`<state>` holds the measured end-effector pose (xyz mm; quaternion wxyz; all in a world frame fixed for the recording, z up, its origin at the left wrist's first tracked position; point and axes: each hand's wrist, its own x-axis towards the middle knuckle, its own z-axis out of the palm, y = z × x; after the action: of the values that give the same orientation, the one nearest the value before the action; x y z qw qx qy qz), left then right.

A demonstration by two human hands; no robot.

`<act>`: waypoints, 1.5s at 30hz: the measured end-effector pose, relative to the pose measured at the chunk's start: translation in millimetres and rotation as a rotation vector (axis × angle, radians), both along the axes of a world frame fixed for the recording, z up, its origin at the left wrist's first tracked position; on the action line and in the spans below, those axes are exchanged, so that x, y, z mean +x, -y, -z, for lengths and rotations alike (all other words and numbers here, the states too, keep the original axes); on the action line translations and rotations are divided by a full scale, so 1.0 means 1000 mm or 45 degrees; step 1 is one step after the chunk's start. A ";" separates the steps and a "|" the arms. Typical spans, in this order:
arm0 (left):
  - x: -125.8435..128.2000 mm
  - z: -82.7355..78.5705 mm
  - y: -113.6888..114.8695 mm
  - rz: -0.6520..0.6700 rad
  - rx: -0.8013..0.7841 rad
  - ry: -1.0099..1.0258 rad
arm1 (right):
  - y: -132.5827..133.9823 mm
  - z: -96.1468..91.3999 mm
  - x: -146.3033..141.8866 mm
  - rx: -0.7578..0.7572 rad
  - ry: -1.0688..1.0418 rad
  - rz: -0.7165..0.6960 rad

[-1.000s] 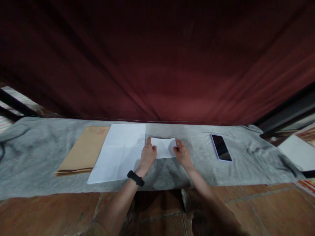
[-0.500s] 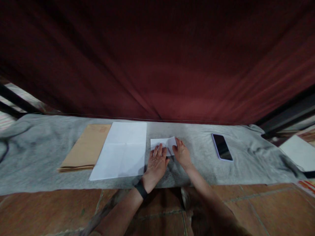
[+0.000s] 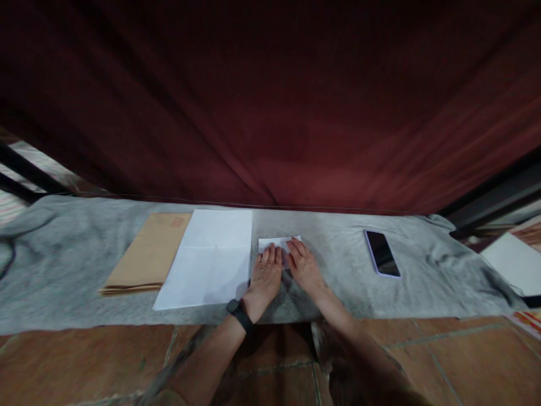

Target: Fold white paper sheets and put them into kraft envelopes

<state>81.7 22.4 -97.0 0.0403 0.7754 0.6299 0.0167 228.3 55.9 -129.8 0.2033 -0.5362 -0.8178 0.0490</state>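
Observation:
A small folded sheet of white paper lies flat on the grey cloth. My left hand rests on its left part, fingers stretched out and pressing down. On the right part lies my right hand, also flat with its fingers extended. Between them the two hands hide most of the sheet. Just left of my left hand is a larger stack of white paper with crease lines across it. A dark watch band circles my left wrist.
Brown envelopes lie at the left, partly under the white paper. A phone in a lilac case lies to the right. Behind the cloth-covered surface hangs a dark red curtain. A white flat object sits at the far right.
My right hand has shifted from the folded paper's right edge inward and now lies flat on it. My left hand has moved slightly to the left.

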 end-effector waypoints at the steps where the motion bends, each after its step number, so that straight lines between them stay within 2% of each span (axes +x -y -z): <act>1: -0.001 0.002 -0.001 0.002 -0.007 0.004 | 0.002 0.004 -0.002 0.009 0.031 -0.016; 8: -0.015 0.009 -0.001 -0.003 -0.034 0.051 | 0.014 0.020 -0.001 0.072 0.185 0.146; 17: -0.018 0.002 -0.003 -0.057 -0.039 -0.027 | 0.017 0.025 0.011 0.038 0.262 0.269; 22: -0.004 0.004 0.009 0.177 0.008 0.041 | 0.019 0.020 0.008 0.041 0.252 0.271; 25: 0.003 0.005 0.014 0.222 -0.041 -0.040 | 0.017 0.013 0.008 0.018 0.233 0.271; 31: 0.006 0.006 0.012 0.202 -0.045 -0.143 | 0.009 0.001 0.016 -0.012 0.106 0.372; 36: 0.005 0.006 0.013 0.191 -0.039 -0.042 | 0.001 -0.001 0.019 0.006 -0.031 0.410; 45: 0.003 0.004 0.012 0.180 -0.065 0.005 | -0.013 -0.004 0.029 -0.293 -0.409 0.406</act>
<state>84.3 10.9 -101.3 0.0623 0.8167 0.5736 -0.0008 256.9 68.5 -125.6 0.2734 -0.6635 -0.6691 0.1934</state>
